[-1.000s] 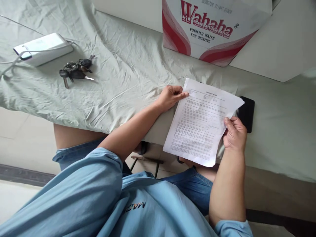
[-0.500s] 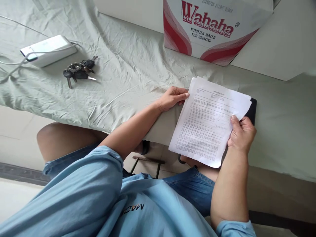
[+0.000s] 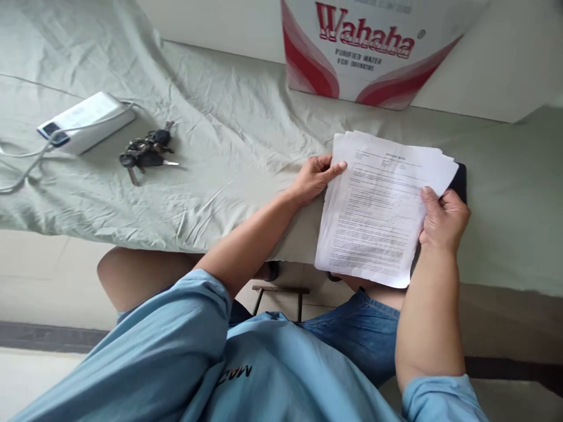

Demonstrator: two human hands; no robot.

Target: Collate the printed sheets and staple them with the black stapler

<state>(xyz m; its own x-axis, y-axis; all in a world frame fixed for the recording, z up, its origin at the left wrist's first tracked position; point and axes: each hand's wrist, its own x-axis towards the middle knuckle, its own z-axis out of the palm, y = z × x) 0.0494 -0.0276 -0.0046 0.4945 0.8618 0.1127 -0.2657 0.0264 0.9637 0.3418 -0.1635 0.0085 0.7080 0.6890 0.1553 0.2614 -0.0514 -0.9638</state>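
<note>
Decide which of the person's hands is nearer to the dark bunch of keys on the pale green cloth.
Left. The left hand touches the printed white paper sheets' left edge, right of the bunch of keys; the right hand grips their far edge.

Soft, even daylight filled the scene — bright, without glare. The keys (image 3: 147,153) cast only a faint shadow; print on the box (image 3: 365,53) beyond them was slightly blurred.

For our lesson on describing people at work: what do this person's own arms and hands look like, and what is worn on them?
Both forearms are bare. Light blue sleeves are pushed up, the left sleeve bunched near the elbow, the right sleeve likewise. The left hand and right hand wear no gloves; no rings or watch can be seen. The fingers have short, unpainted nails. The shirt front carries dark lettering.
</note>
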